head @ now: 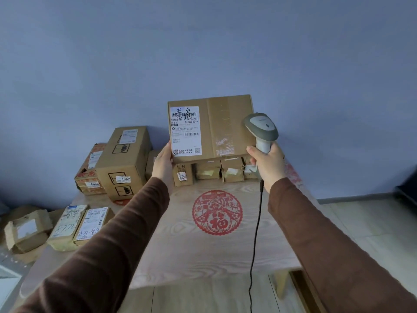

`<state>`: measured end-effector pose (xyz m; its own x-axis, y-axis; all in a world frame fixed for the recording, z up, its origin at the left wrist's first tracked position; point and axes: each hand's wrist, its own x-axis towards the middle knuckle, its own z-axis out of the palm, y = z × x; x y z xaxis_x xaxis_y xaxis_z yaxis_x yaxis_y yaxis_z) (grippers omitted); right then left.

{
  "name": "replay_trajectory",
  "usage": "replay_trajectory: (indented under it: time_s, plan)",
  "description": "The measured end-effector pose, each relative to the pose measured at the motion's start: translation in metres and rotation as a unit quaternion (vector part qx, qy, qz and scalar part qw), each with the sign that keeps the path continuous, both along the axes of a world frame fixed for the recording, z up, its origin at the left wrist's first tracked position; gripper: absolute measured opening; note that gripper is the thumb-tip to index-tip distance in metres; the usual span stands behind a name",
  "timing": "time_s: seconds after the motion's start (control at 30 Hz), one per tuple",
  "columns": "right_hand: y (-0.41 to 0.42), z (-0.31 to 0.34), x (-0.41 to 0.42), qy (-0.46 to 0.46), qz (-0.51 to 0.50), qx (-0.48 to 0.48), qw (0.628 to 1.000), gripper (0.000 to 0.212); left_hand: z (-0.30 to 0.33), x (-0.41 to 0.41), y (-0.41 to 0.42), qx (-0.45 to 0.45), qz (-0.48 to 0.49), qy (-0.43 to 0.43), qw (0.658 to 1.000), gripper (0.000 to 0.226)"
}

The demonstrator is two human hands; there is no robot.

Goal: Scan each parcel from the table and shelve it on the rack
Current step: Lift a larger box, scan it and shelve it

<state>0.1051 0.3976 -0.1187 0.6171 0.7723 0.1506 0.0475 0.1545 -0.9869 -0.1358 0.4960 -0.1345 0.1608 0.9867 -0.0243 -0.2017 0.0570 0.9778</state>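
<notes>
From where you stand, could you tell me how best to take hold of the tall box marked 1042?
Grip the tall box by its two long side faces near the top, coming from above. It stands on end, its top is bare, and a flatter box crowds its left side.

Parcel depot: labelled boxes (123, 159), scanner (261, 129)

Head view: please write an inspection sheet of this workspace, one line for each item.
Surface: wooden table with a red paper-cut emblem.
Job's things: held parcel, label facing the camera; grey scanner beside its right edge.
Clutter: tall box marked 1042, a row of small parcels at the wall, more parcels at the left edge.
Hands: left hand holds the parcel's lower left edge; right hand grips the scanner handle.
Cables: black scanner cable hangs over the table front.
Surroundings: blue wall; rack not in view.
</notes>
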Motion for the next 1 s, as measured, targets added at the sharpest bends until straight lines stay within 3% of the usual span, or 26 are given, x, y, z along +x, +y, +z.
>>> replay_trajectory:
  time_s: [0.1,0.2,0.4,0.7,0.83,1.0]
  plan:
    - [-0.01,0.013,0.013,-0.001,-0.003,0.012,1.0,0.019,0.016,0.012,-0.01,0.005,-0.066,-0.038,0.997,0.034]
    - [-0.017,0.022,0.025,-0.008,-0.006,0.026,1.0,0.016,0.027,0.015,-0.014,0.007,-0.142,-0.04,0.989,0.059]
    - [-0.021,0.039,0.041,-0.048,-0.004,0.021,0.999,0.015,0.044,0.015,-0.011,0.032,-0.192,-0.012,0.981,0.103]
    - [-0.02,0.061,0.035,-0.062,-0.012,0.037,0.997,0.016,0.055,0.015,-0.006,0.083,-0.186,0.003,0.979,0.072]
    - [-0.029,0.074,0.005,-0.108,-0.055,0.083,0.989,0.024,0.057,0.019,-0.003,0.087,-0.143,0.004,0.986,0.082]
    - [-0.046,0.085,-0.047,-0.124,0.075,0.098,0.985,0.023,0.061,0.028,-0.002,0.088,-0.128,-0.003,0.988,0.089]
